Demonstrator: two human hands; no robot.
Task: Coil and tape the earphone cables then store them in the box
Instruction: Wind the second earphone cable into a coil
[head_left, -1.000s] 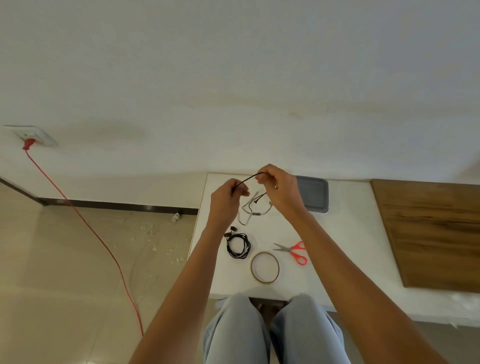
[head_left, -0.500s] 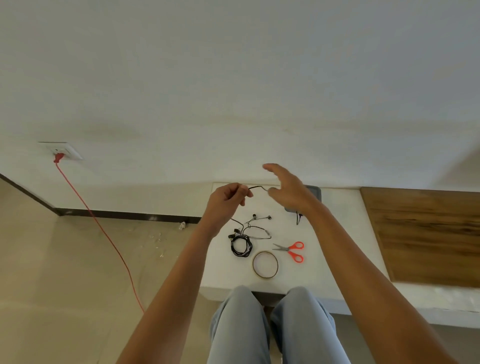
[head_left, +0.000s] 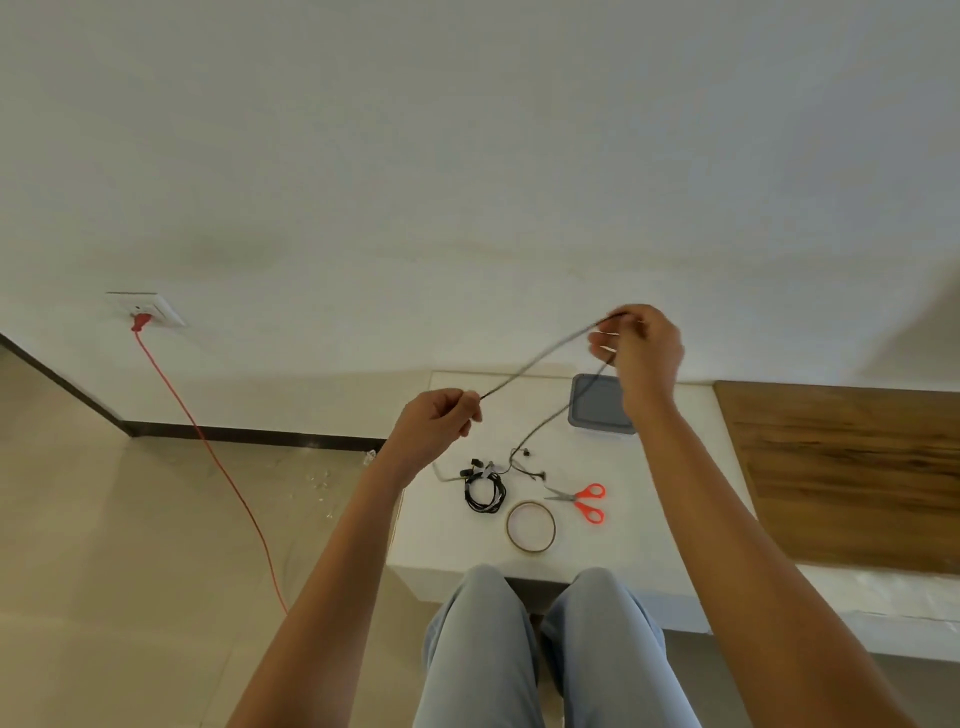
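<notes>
A dark earphone cable (head_left: 540, 360) stretches between my two hands above the white table (head_left: 452, 540). My left hand (head_left: 439, 423) pinches one end near the table's left edge. My right hand (head_left: 641, 343) is raised higher and grips the cable; from there the cable drops to the table, where its earbuds (head_left: 527, 465) lie. A coiled black earphone (head_left: 484, 493) rests beside them. A roll of tape (head_left: 531, 526) lies near the front edge. The grey-lidded box (head_left: 597, 402) stands at the back, partly hidden by my right forearm.
Red-handled scissors (head_left: 584, 500) lie right of the tape roll. A brown wooden board (head_left: 852, 467) covers the table's right part. A red cord (head_left: 218, 462) runs from a wall socket across the floor on the left. My knees are under the front edge.
My right hand rose up and to the right and closed on the cable, pulling it taut from my left hand. The loose cable lifted off the table.
</notes>
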